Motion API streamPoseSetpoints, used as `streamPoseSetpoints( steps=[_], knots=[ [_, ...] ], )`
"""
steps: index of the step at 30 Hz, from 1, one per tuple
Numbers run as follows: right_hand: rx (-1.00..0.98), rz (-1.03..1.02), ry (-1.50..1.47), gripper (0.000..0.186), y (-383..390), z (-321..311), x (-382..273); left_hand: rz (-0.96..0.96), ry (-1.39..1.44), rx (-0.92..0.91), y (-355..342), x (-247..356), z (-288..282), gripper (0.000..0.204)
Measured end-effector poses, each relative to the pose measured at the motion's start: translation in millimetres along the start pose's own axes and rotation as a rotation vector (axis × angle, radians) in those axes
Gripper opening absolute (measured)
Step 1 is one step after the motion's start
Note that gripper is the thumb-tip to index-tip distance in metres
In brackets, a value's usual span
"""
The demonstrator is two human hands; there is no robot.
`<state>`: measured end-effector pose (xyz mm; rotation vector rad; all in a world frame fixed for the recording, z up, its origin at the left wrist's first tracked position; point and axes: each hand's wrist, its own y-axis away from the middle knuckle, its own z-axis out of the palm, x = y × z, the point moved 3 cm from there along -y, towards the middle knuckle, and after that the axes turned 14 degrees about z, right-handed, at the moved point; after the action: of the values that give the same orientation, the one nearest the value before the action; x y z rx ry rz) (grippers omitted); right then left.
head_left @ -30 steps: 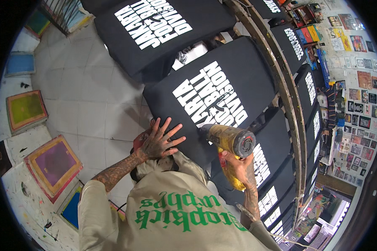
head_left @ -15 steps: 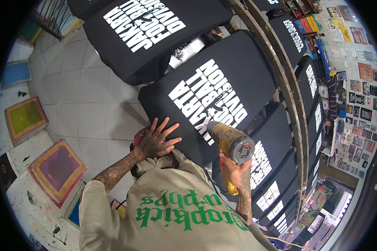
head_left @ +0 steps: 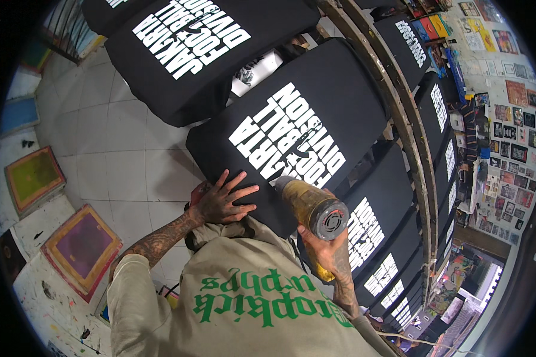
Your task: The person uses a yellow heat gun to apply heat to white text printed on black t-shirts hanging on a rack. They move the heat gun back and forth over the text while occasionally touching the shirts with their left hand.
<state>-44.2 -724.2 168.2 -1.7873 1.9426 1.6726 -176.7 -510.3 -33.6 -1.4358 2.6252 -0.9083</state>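
My right hand (head_left: pixel 323 243) is wrapped round the handle of a yellow and grey heat gun (head_left: pixel 304 199). The nozzle points down over the white lettering (head_left: pixel 292 134) printed on a black T-shirt (head_left: pixel 348 83), which lies spread on a board. At the shirt's near left edge, my left hand (head_left: pixel 223 201) rests with its fingers spread on the black cloth, holding nothing. The gun's body hides part of the print's near end.
More printed black shirts (head_left: pixel 250 18) lie in a row on boards, beside a curved-looking rail (head_left: pixel 399 89). Framed printing screens (head_left: pixel 80 253) lean at the left by the tiled floor (head_left: pixel 116 172). A cable (head_left: pixel 423 344) runs at the lower right.
My right hand and the heat gun have shifted left and slightly down along the print. My left hand stays spread at the shirt's edge. The view has shifted slightly.
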Motion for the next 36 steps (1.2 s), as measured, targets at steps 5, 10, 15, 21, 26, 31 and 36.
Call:
streamPoseSetpoints(
  steps=[5,10,15,21,26,31,36],
  knots=[
    [0.04,0.013,-0.117,0.086,5,-9,-2,0.006,0.036,0.007,5,1,-4,0.035],
    [0.066,0.043,-0.124,0.086,5,-36,9,-0.049,0.088,0.043,1,7,-12,0.029],
    [0.173,-0.039,-0.153,0.047,12,-40,1,-0.014,0.532,0.032,-34,33,-4,0.031],
    [0.191,-0.083,-0.148,0.042,10,-31,-18,-0.03,1.172,-0.324,-112,129,23,0.041],
    [0.14,-0.18,-0.083,0.038,5,-27,-13,0.042,1.158,-0.347,-109,152,70,0.042],
    [0.053,-0.225,-0.038,0.034,9,-30,-9,-0.34,1.117,-0.099,-80,121,18,0.027],
    [0.025,-0.348,-0.01,0.032,11,-38,-8,-0.391,0.868,0.152,-66,128,-3,0.022]
  ],
)
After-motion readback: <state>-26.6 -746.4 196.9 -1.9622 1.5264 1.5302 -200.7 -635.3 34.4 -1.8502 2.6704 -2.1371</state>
